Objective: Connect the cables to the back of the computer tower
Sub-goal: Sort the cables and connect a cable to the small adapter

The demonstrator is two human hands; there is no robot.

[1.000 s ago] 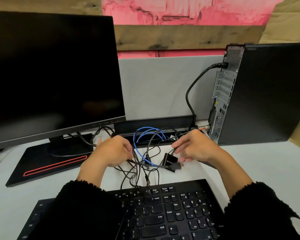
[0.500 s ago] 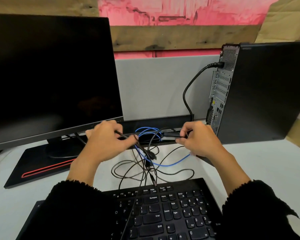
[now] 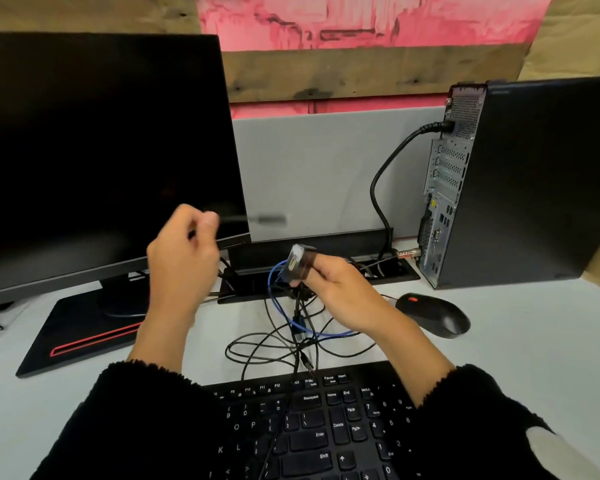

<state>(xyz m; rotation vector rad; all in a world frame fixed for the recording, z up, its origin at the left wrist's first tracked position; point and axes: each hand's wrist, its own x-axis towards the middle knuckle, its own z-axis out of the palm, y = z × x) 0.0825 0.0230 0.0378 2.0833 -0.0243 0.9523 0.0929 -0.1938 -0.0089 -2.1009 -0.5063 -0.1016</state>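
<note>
both hands have risen from the cable tangle on the desk (image 3: 520,344) since a moment ago. left hand (image 3: 182,258) is lifted in front of the monitor (image 3: 97,150), its grip pinching a thin black cable whose plug (image 3: 271,220) sticks out to the right; motion blur hides the plug type, possibly usb. right hand (image 3: 340,289) is clenched around a chunky black connector (image 3: 300,263), turned so its metal face points toward the viewer, probably to check its shape before choosing a port. loose black and blue cables (image 3: 291,327) hang from both hands and pool between the keyboard (image 3: 326,427) and the desk's cable slot. computer tower (image 3: 520,181) stands to the right, rear panel facing left, well apart from both plugs. one thick power cable (image 3: 381,188) is already plugged in near its top. a black mouse (image 3: 433,315) lies beside the right wrist.
</note>
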